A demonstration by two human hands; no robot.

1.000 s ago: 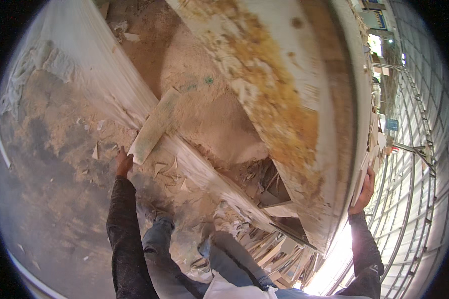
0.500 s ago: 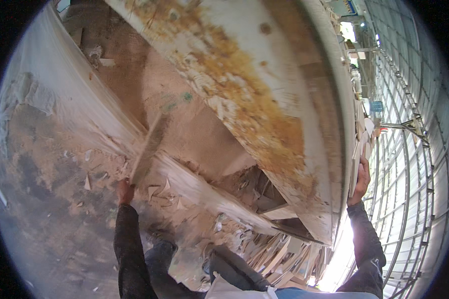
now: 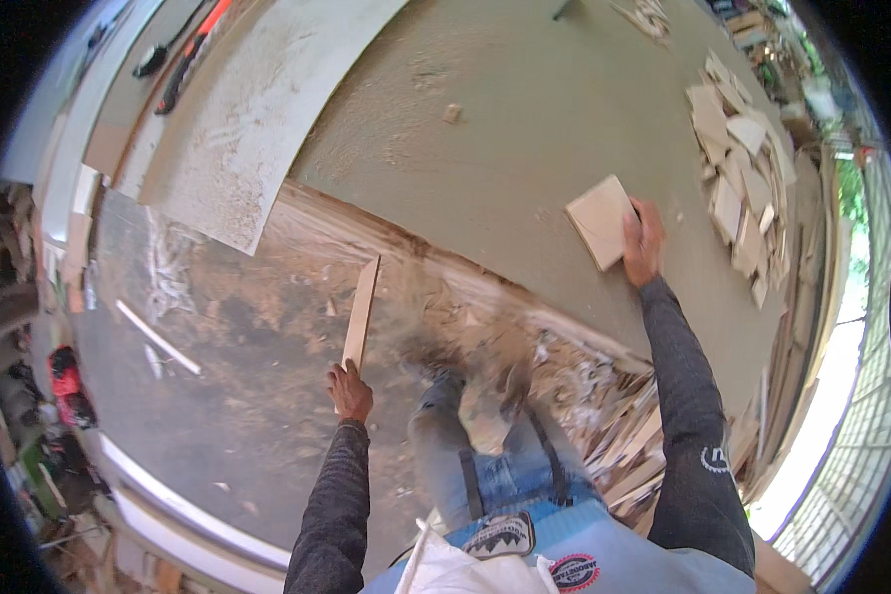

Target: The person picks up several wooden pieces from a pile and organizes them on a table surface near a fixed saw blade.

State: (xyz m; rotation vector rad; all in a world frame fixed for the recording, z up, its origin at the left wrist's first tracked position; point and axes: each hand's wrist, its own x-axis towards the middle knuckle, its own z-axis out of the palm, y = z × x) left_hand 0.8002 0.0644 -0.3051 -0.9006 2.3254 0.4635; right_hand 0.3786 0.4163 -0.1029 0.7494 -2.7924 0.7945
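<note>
I've got plenty of open counter (image 3: pixel 525 148) left of the square wood block (image 3: pixel 601 220), but the heap of offcuts (image 3: pixel 742 168) crowds its right side.

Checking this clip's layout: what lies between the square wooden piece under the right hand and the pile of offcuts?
In the head view, only bare greenish tabletop separates the square wooden piece, under the right hand, from the pile of offcuts.

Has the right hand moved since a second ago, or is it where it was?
Yes. The right hand has left the raised board's rim and now rests on a square wood piece lying on the green board.
</note>
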